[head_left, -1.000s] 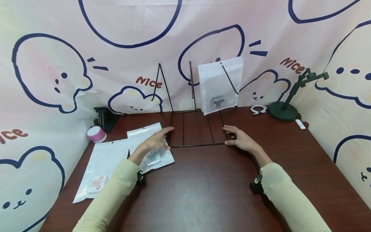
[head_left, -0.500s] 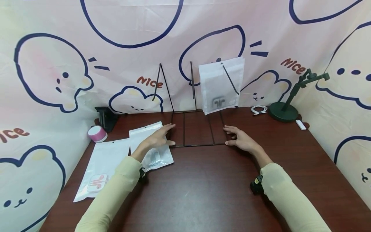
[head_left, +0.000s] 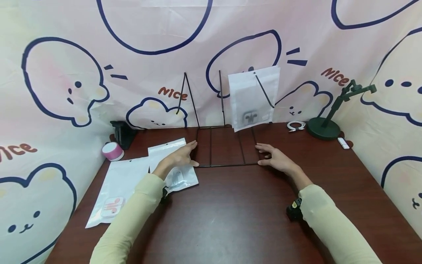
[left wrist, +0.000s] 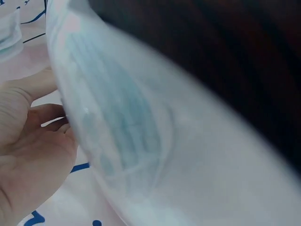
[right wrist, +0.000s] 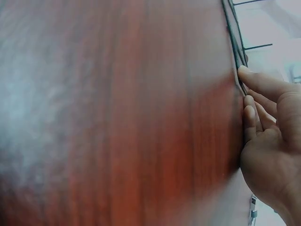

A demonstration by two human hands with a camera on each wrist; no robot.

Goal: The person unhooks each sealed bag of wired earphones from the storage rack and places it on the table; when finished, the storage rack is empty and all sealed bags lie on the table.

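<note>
A dark wire display rack (head_left: pixel 227 165) with upright hooks stands at the back of the table. My left hand (head_left: pixel 178 157) reaches to its left front corner, thumb and fingers apart. At the opposite corner, my right hand (head_left: pixel 278 161) touches the rack with thumb and fingertips; the right wrist view shows these fingers (right wrist: pixel 263 84) against the wire. A white bag (head_left: pixel 244 95) with an earphone picture hangs from the right hook. Beneath my left hand lies a smaller pouch (head_left: pixel 184 178), its bluish content (left wrist: pixel 122 108) filling the left wrist view. A larger white bag (head_left: pixel 125 179) lies left of it.
At the far left are a black stand (head_left: pixel 123 134) and a pink and white round tub (head_left: pixel 113 151). A coiled white cable (head_left: pixel 295 126), a green jointed stand (head_left: pixel 323 128) and a small white stick (head_left: pixel 343 143) sit back right. Patterned cloth (head_left: pixel 138 73) borders the table.
My left thumb has shifted slightly right and up to the rack's front corner. The small pouch has moved slightly left beneath that hand. My right hand stays at its corner.
</note>
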